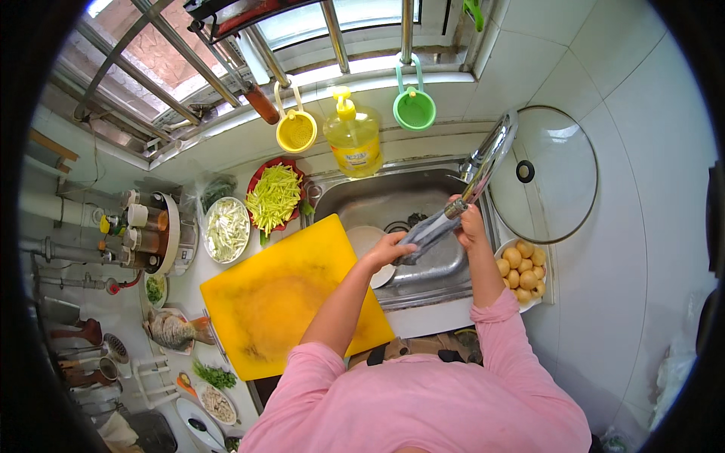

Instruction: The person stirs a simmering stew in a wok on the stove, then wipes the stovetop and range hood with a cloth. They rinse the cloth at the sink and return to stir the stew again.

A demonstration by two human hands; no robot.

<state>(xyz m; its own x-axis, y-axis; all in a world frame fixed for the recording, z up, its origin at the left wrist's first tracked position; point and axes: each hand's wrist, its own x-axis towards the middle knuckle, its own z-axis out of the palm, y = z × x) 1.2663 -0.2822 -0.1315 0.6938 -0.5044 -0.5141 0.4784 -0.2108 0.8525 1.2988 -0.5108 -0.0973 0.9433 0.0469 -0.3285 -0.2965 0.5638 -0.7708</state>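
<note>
Over the stainless steel sink (436, 277), a wet-looking grey cloth (427, 236) is stretched between my two hands. My left hand (389, 251) grips its lower left end, while my right hand (469, 227) holds the upper right end, partly hidden behind the tap's spout. The chrome tap (486, 150) points down at the cloth, and a pale stream of water (449, 222) appears to fall on it. Below my left hand a white plate (385, 276) lies in the basin, partly covered by my wrist and a yellow cutting board (289, 300).
The board overlaps the sink's left edge. Beyond it stand a red dish of green strips (275, 197), a white dish of pale strips (227, 229) and a whole fish (175, 330). A soap bottle (354, 141), glass lid (544, 175) and bowl of round tan items (524, 270) surround the sink.
</note>
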